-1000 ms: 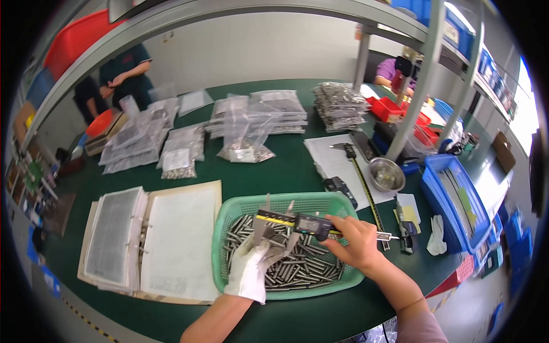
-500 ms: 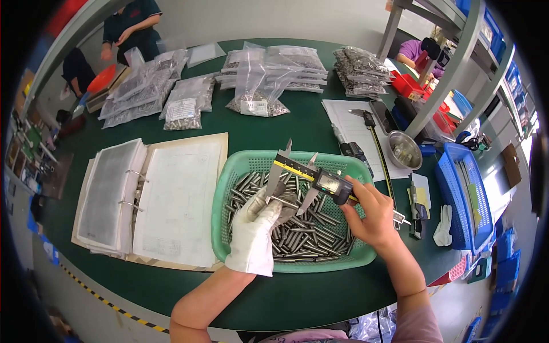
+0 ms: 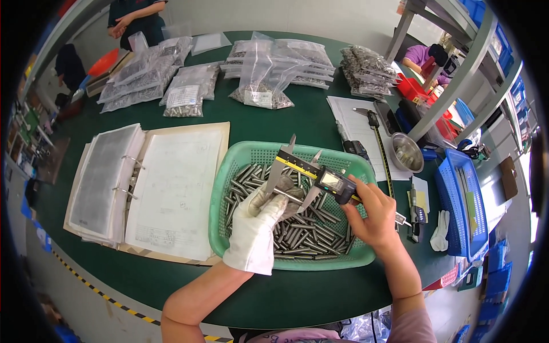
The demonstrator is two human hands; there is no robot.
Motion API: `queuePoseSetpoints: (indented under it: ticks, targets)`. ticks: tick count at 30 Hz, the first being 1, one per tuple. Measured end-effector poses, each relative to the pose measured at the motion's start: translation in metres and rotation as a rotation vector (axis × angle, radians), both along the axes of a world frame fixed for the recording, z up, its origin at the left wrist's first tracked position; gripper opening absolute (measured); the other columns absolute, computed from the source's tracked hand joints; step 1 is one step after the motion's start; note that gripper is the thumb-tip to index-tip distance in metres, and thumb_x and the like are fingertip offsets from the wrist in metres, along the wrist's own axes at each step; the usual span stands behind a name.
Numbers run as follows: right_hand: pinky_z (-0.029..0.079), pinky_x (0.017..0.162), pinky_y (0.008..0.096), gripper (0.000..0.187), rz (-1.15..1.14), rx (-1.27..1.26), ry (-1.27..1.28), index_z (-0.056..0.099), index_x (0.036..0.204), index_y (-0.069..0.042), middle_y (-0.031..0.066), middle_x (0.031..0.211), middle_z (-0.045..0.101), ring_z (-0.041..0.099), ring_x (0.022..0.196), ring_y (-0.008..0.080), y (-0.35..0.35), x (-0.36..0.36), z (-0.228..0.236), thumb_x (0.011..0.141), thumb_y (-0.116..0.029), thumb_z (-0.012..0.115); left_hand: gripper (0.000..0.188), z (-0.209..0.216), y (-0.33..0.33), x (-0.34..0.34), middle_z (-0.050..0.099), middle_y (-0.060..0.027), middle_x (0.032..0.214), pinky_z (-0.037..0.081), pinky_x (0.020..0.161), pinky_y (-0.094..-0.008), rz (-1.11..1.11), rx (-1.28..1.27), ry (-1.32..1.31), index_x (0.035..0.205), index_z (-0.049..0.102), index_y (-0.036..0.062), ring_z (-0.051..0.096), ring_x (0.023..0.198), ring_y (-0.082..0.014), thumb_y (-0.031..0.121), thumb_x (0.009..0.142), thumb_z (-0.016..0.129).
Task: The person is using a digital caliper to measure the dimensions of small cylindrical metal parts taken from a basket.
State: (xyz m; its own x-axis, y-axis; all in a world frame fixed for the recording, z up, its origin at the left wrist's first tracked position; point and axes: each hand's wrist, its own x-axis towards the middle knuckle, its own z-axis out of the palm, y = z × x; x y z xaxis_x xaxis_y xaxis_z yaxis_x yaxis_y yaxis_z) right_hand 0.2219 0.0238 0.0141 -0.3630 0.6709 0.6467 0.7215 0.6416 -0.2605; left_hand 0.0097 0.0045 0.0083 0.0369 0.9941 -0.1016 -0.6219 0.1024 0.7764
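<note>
My left hand, in a white glove with greyed fingertips, pinches a slim metal pin. The pin lies lengthwise between the jaws of a digital caliper, its right end at or very near the sliding jaw. My bare right hand grips the caliper by its body, thumb below and fingers above. Both hands are over a green perforated basket that holds many loose metal pins. The fingertips of the glove are partly hidden behind the caliper.
An open ring binder lies left. Bagged metal parts line the back. At right are another caliper, a micrometer, a steel bowl, a white glove and a blue basket. Two other people are beyond the table.
The view has shifted slightly. The pin has tilted and risen a little, and its right end now sits closer to the caliper's sliding jaw. Both hands keep their grips.
</note>
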Motion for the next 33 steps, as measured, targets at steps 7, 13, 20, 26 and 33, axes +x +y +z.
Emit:
queuePoseSetpoints:
  ticks: [7, 13, 20, 26, 33]
  targets:
    - [0.044, 0.047, 0.0305, 0.056, 0.000, 0.021, -0.009, 0.051, 0.117, 0.007, 0.0099, 0.068, 0.055, 0.055, 0.051, 0.0218, 0.0006, 0.0008, 0.0006, 0.065, -0.004, 0.068, 0.025, -0.0020, 0.0023, 0.0003, 0.062, -0.0114, 0.100, 0.052, 0.081, -0.0339, -0.002, -0.008, -0.012, 0.114, 0.053, -0.0015, 0.062, 0.085, -0.0182, 0.004, 0.090, 0.051]
    - [0.044, 0.046, 0.0301, 0.060, 0.008, 0.043, -0.022, 0.049, 0.120, 0.008, 0.0095, 0.066, 0.055, 0.055, 0.050, 0.0214, 0.0019, 0.0007, -0.0007, 0.064, -0.003, 0.068, 0.023, -0.0019, 0.0034, -0.0027, 0.062, -0.0108, 0.098, 0.051, 0.081, -0.0344, -0.021, 0.004, -0.079, 0.111, 0.054, -0.0003, 0.062, 0.085, -0.0184, 0.007, 0.089, 0.053]
    - [0.043, 0.045, 0.0289, 0.056, 0.016, 0.069, -0.014, 0.053, 0.116, 0.007, 0.0082, 0.064, 0.054, 0.054, 0.050, 0.0196, 0.0035, 0.0023, -0.0005, 0.065, -0.006, 0.071, 0.022, -0.0051, 0.0031, -0.0053, 0.062, -0.0096, 0.100, 0.050, 0.082, -0.0338, -0.022, 0.073, -0.075, 0.111, 0.055, 0.0014, 0.061, 0.086, -0.0167, 0.007, 0.090, 0.053]
    - [0.041, 0.043, 0.0287, 0.043, -0.009, 0.105, 0.028, 0.059, 0.103, 0.002, 0.0063, 0.063, 0.053, 0.053, 0.047, 0.0191, 0.0029, 0.0039, -0.0013, 0.064, -0.009, 0.073, 0.023, -0.0032, 0.0039, -0.0046, 0.062, -0.0094, 0.099, 0.050, 0.082, -0.0347, -0.051, 0.046, -0.066, 0.112, 0.054, 0.0014, 0.061, 0.086, -0.0166, 0.007, 0.089, 0.054]
    - [0.039, 0.040, 0.0313, 0.034, -0.065, 0.061, -0.001, 0.059, 0.091, -0.002, 0.0058, 0.060, 0.049, 0.049, 0.044, 0.0219, 0.0020, 0.0056, -0.0045, 0.062, -0.014, 0.074, 0.022, -0.0059, 0.0051, -0.0057, 0.060, -0.0064, 0.101, 0.049, 0.086, -0.0331, -0.065, 0.043, -0.097, 0.111, 0.055, 0.0006, 0.059, 0.091, -0.0140, 0.001, 0.090, 0.048]
